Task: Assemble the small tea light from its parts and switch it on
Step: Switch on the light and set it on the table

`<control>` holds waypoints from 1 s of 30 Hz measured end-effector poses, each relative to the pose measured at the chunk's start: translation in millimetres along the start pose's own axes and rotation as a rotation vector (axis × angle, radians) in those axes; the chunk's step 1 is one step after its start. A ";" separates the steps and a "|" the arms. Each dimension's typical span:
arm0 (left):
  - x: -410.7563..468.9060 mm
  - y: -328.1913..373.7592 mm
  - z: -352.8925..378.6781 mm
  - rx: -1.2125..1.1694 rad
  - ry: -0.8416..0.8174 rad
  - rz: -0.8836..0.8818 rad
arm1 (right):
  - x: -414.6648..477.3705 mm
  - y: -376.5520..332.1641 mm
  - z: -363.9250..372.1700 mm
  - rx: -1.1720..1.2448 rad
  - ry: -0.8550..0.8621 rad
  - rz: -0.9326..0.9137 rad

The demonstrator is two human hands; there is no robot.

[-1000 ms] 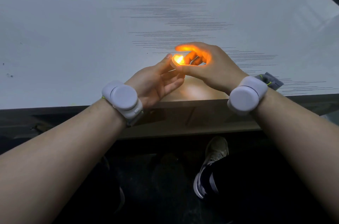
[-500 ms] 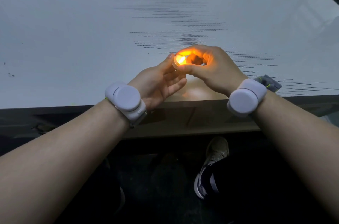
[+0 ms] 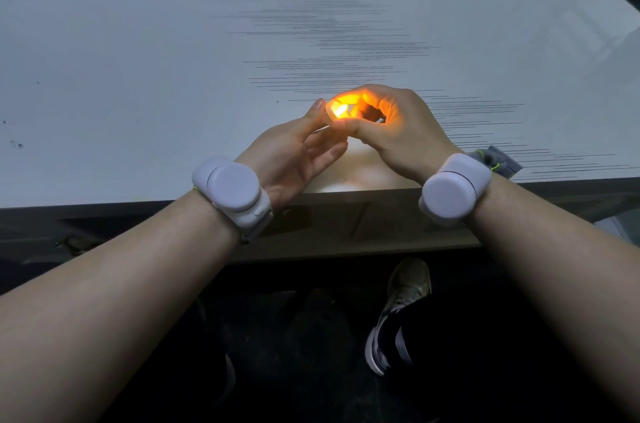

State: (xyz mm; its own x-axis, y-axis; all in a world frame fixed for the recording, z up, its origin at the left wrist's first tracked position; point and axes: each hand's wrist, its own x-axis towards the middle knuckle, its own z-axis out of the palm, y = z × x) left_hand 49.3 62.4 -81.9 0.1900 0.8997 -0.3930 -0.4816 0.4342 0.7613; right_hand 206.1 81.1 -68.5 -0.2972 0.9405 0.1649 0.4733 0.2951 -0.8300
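The little light is glowing and has hardly moved

The small round tea light with its orange glowing flame [image 3: 337,110] was lit a second ago and is lit now, so it looks put together and switched on. The right hand [image 3: 391,126] pinches it between thumb and curled fingers, a bit more closed around it than before. The left hand [image 3: 298,149] is open, fingertips touching its side. Both are just above the wide white desk [image 3: 138,59], near its front edge.
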 end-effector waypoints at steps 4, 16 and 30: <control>3.4 9.6 -8.5 0.086 -0.041 0.039 | 3.6 2.6 -4.9 0.021 -0.002 0.042; 1.1 13.2 -17.1 1.166 0.051 0.532 | -3.8 10.3 4.2 -0.243 0.014 -0.021; 10.4 5.9 -28.7 1.700 0.206 0.471 | 0.1 16.2 13.3 -0.511 -0.170 -0.054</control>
State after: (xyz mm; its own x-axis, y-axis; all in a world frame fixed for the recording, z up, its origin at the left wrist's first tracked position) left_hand 23.9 73.0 -96.3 0.1457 0.9883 0.0455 0.8998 -0.1515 0.4091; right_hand 202.7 83.8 -89.0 -0.4426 0.8934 0.0765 0.7837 0.4269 -0.4512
